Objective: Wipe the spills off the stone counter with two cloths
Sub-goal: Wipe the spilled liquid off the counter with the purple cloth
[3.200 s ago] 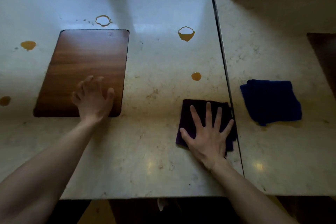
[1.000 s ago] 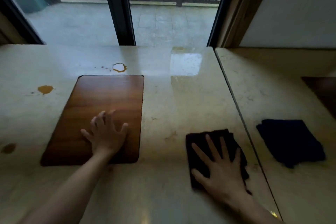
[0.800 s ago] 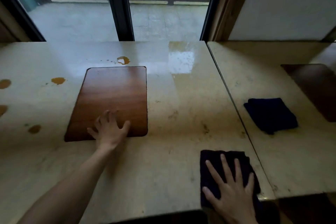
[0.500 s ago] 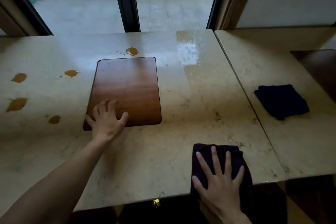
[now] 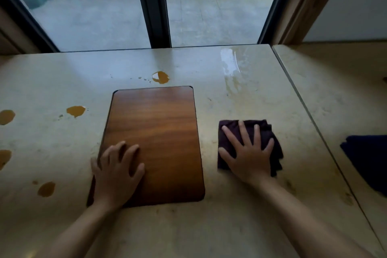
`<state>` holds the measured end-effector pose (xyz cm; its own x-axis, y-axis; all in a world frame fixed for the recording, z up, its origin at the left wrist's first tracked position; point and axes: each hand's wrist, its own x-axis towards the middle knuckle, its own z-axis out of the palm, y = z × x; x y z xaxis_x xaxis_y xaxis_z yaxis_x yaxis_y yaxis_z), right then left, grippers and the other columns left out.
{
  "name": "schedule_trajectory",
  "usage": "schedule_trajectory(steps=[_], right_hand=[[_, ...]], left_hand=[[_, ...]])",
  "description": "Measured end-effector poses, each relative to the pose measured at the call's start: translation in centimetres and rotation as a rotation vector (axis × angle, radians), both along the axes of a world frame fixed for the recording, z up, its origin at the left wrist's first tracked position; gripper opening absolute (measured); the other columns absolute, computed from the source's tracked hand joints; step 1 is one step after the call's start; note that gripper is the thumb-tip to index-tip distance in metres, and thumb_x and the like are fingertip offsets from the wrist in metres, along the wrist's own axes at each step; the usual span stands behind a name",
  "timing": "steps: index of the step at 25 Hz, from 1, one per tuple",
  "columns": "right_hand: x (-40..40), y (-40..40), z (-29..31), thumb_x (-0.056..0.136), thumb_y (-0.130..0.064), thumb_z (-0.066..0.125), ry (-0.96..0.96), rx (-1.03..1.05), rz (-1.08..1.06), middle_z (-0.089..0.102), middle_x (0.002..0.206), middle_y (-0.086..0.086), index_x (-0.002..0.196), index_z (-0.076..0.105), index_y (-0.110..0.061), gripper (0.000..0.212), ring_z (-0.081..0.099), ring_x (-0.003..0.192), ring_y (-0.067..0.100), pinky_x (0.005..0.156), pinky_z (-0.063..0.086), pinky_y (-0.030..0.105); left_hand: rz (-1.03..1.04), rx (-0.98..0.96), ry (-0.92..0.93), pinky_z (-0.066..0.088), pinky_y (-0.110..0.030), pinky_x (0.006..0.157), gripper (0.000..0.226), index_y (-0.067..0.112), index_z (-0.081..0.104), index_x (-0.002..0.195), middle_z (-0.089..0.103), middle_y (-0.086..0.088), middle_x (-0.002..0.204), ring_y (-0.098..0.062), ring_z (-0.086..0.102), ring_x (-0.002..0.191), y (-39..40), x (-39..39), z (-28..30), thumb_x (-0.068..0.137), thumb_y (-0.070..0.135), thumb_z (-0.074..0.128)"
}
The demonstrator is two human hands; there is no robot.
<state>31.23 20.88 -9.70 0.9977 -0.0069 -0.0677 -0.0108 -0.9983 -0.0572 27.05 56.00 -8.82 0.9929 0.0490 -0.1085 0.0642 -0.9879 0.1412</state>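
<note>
Head view, blue cloth (image 5: 368, 159) cut off right

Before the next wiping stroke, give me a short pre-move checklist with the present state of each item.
1. Right hand flat on the purple cloth: ok.
2. Left hand bracing on the wooden board: ok.
3. Spill behind the board wiped: not ok.
4. Spills left of the board wiped: not ok.
5. Blue cloth in use: not ok, it lies untouched on the right slab.
6. Wet streak dried: not ok.
</note>
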Motion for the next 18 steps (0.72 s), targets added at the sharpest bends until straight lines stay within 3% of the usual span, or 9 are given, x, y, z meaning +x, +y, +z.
schedule_trajectory(steps=[1, 4, 8, 13, 16, 18], right_hand=[[3.2, 0.0, 0.3, 0.086, -0.077, 0.019, 0.002, -0.006, -0.005, 0.01, 0.166, -0.001, 0.15, 0.007, -0.056, 0.068, 0.006, 0.149, 0.04, 0.108, 0.009, 0.075], [14.3, 0.1, 0.4, 0.086, -0.079, 0.016, 0.097, 0.026, -0.026, -0.012, 0.165, -0.006, 0.146, -0.006, -0.061, 0.067, -0.014, 0.149, 0.035, 0.111, -0.003, 0.071], [27.7, 1.7, 0.7, 0.083, -0.084, 0.02, 0.096, 0.073, -0.041, -0.019, 0.164, 0.005, 0.146, 0.002, -0.062, 0.07, -0.019, 0.146, 0.043, 0.113, -0.006, 0.068], [38.1, 5.7, 0.9, 0.081, -0.085, 0.021, 0.112, 0.08, -0.008, -0.013, 0.165, 0.007, 0.148, 0.001, -0.059, 0.075, -0.016, 0.147, 0.043, 0.113, -0.006, 0.067], [40.2, 9.8, 0.6, 0.082, -0.083, 0.02, 0.107, 0.074, 0.056, -0.007, 0.166, 0.006, 0.15, -0.002, -0.053, 0.078, -0.013, 0.148, 0.041, 0.112, -0.005, 0.069], [39.7, 13.1, 0.5, 0.083, -0.083, 0.019, 0.092, 0.067, 0.139, -0.007, 0.166, 0.004, 0.151, -0.002, -0.052, 0.078, -0.013, 0.149, 0.04, 0.112, -0.005, 0.07]], left_hand=[[0.001, 0.014, 0.009, 0.027, -0.073, 0.104, 0.063, 0.029, 0.051, 0.133, 0.041, -0.011, 0.144, -0.039, 0.04, 0.133, -0.1, -0.3, -0.3, 0.082, 0.063, 0.036], [0.04, 0.033, -0.002, 0.028, -0.075, 0.101, 0.063, 0.031, 0.052, 0.131, 0.046, -0.012, 0.142, -0.04, 0.042, 0.13, 0.0, -0.1, -0.6, 0.081, 0.065, 0.038], [0.074, 0.084, -0.097, 0.03, -0.071, 0.101, 0.068, 0.036, 0.053, 0.123, 0.055, -0.01, 0.134, -0.038, 0.049, 0.118, 0.0, 0.5, -1.4, 0.082, 0.077, 0.016], [-0.005, 0.214, -0.21, 0.025, -0.066, 0.108, 0.064, 0.041, 0.053, 0.116, 0.036, 0.009, 0.152, -0.032, 0.049, 0.111, 0.3, 0.8, -2.8, 0.079, 0.082, 0.023], [0.073, 0.243, -0.239, 0.027, -0.067, 0.106, 0.059, 0.042, 0.055, 0.117, 0.064, -0.002, 0.131, -0.03, 0.051, 0.113, 0.2, 0.6, -3.5, 0.079, 0.08, 0.029], [0.06, 0.249, -0.268, 0.029, -0.067, 0.104, 0.059, 0.041, 0.056, 0.118, 0.071, -0.008, 0.12, -0.031, 0.051, 0.115, 0.0, 0.4, -3.5, 0.081, 0.078, 0.028]])
